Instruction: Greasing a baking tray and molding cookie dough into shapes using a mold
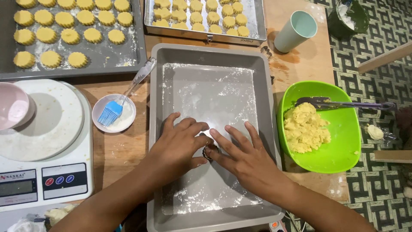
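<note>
You are pressing a small fluted cutter (207, 153) into the floured grey tray (214, 86). Your left hand (178, 144) is pinching it while your right hand (240, 154), fingers flat, is steadying it.

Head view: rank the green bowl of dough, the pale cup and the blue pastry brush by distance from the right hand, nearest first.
1. Green bowl of dough, just right of the right hand.
2. Blue pastry brush, left, past the grey tray, in a small white dish.
3. Pale cup, far upper right.

Home kitchen, baking corner: wooden table (128, 150) over patterned floor (377, 90), floured trays (266, 129) of cut cookies (68, 36), kitchen scale (47, 180), green dough bowl (343, 154), pastry brush (112, 112).
</note>
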